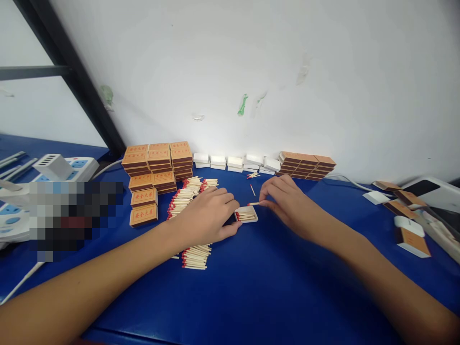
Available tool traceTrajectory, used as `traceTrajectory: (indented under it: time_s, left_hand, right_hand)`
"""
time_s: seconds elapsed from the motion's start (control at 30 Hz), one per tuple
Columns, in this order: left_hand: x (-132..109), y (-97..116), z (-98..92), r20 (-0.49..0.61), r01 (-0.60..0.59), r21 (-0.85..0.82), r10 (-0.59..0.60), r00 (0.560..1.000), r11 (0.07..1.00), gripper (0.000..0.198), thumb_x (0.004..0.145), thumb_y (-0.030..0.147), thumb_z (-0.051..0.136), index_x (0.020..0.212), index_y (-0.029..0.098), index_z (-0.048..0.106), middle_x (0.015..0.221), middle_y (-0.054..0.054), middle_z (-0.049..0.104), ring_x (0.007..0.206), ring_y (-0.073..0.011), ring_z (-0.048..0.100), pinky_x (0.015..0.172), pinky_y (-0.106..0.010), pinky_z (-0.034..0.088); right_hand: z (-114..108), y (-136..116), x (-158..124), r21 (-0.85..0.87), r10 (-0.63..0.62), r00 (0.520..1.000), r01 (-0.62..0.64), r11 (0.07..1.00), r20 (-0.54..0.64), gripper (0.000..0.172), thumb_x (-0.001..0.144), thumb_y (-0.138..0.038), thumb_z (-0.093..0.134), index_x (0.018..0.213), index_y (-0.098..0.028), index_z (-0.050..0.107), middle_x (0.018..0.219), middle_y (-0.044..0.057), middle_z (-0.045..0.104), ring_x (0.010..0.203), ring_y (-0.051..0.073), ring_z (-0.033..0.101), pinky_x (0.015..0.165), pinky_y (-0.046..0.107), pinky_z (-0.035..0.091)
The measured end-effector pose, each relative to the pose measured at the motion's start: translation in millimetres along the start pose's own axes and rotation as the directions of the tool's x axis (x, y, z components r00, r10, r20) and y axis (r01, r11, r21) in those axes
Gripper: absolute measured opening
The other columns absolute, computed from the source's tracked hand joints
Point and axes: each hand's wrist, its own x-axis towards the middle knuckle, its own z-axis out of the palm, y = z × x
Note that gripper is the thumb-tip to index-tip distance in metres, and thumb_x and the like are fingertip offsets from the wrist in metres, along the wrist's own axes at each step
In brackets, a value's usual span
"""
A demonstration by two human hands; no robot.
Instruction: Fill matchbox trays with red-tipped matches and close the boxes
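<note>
A white matchbox tray (254,219) with several red-tipped matches in it lies on the blue table. My left hand (208,215) grips the tray's left end between thumb and fingers. Just past the tray's right end, my right hand (282,197) pinches a match (253,204) whose red head points left, over the tray. Beneath and around my left hand spreads a pile of loose matches (196,258), partly hidden by the hand and forearm. A single match (252,190) and a few others (253,175) lie beyond the tray.
Stacked matchboxes (158,155) stand at the back left, and another stack (305,165) at the back right. White trays (235,164) line the wall between them. A power strip (81,165) with cables is at the left. Matchbox sleeves (413,241) lie scattered at the right.
</note>
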Motion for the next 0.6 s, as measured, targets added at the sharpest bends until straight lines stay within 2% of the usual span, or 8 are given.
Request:
traceTrajectory:
  time_s: [0.17, 0.3, 0.4, 0.47, 0.5, 0.53, 0.6]
  left_hand:
    - [1, 0, 1.1, -0.005, -0.007, 0.003, 0.007, 1.000, 1.000, 0.027, 0.099, 0.039, 0.060, 0.102, 0.015, 0.072, 0.096, -0.009, 0.070, 0.097, -0.0260, 0.064, 0.092, -0.042, 0.050]
    - [0, 0, 0.8, -0.004, -0.006, 0.004, 0.006, 1.000, 1.000, 0.027, 0.099, 0.039, 0.060, 0.103, 0.015, 0.072, 0.096, -0.008, 0.070, 0.097, -0.0261, 0.064, 0.093, -0.041, 0.050]
    - [0, 0, 0.2, -0.002, -0.009, 0.003, 0.009, 1.000, 1.000, 0.026, 0.099, 0.038, 0.060, 0.103, 0.015, 0.072, 0.096, -0.009, 0.070, 0.097, -0.0260, 0.064, 0.093, -0.041, 0.050]
    - [0, 0, -0.4, -0.003, -0.011, 0.000, 0.011, 1.000, 1.000, 0.026, 0.099, 0.038, 0.060, 0.104, 0.015, 0.072, 0.096, -0.009, 0.071, 0.098, -0.0266, 0.064, 0.092, -0.042, 0.050]
    - [0, 0, -0.8, -0.003, -0.012, -0.001, 0.012, 1.000, 1.000, 0.026, 0.099, 0.038, 0.060, 0.104, 0.015, 0.072, 0.096, -0.009, 0.071, 0.098, -0.0268, 0.064, 0.092, -0.043, 0.050]
    - [0, 1, -1.2, 0.000, -0.012, 0.000, 0.012, 1.000, 1.000, 0.026, 0.099, 0.038, 0.060, 0.104, 0.015, 0.072, 0.096, -0.009, 0.071, 0.098, -0.0270, 0.064, 0.092, -0.043, 0.050]
    - [0, 1, -2.0, 0.006, -0.005, 0.002, 0.005, 1.000, 1.000, 0.026, 0.099, 0.038, 0.060, 0.103, 0.015, 0.072, 0.096, -0.009, 0.071, 0.097, -0.0269, 0.064, 0.092, -0.043, 0.050]
  right_hand:
    - [1, -28, 0, -0.121, -0.058, 0.996, 0.067, 0.990, 0.071, 0.017, 0.104, -0.019, 0.047, 0.098, -0.021, 0.063, 0.103, 0.013, 0.065, 0.097, 0.029, 0.054, 0.085, 0.045, 0.048]
    - [4, -25, 0, -0.019, -0.050, 0.998, 0.051, 0.999, 0.042, 0.016, 0.105, -0.022, 0.047, 0.099, -0.022, 0.062, 0.104, 0.011, 0.067, 0.098, 0.027, 0.056, 0.087, 0.044, 0.048]
    - [14, -5, 4, 0.073, 0.141, 0.985, -0.134, 0.988, -0.095, 0.014, 0.102, -0.030, 0.054, 0.092, -0.023, 0.062, 0.094, 0.007, 0.068, 0.090, 0.025, 0.058, 0.081, 0.041, 0.048]
    - [23, 9, 9, 0.104, 0.332, 0.929, -0.318, 0.942, -0.163, 0.019, 0.096, -0.038, 0.063, 0.085, -0.023, 0.062, 0.084, 0.006, 0.068, 0.079, 0.023, 0.059, 0.070, 0.038, 0.047]
    - [28, 14, 12, 0.122, 0.386, 0.908, -0.370, 0.921, -0.164, 0.023, 0.094, -0.044, 0.066, 0.084, -0.023, 0.063, 0.083, 0.005, 0.068, 0.075, 0.022, 0.059, 0.067, 0.037, 0.046]
    - [32, 18, 15, 0.133, 0.415, 0.894, -0.396, 0.909, -0.171, 0.026, 0.091, -0.048, 0.068, 0.084, -0.023, 0.063, 0.083, 0.005, 0.068, 0.073, 0.022, 0.058, 0.065, 0.037, 0.045]
    - [36, 24, 19, 0.132, 0.413, 0.897, -0.395, 0.909, -0.158, 0.025, 0.090, -0.047, 0.068, 0.085, -0.023, 0.064, 0.084, 0.005, 0.068, 0.074, 0.021, 0.059, 0.065, 0.036, 0.045]
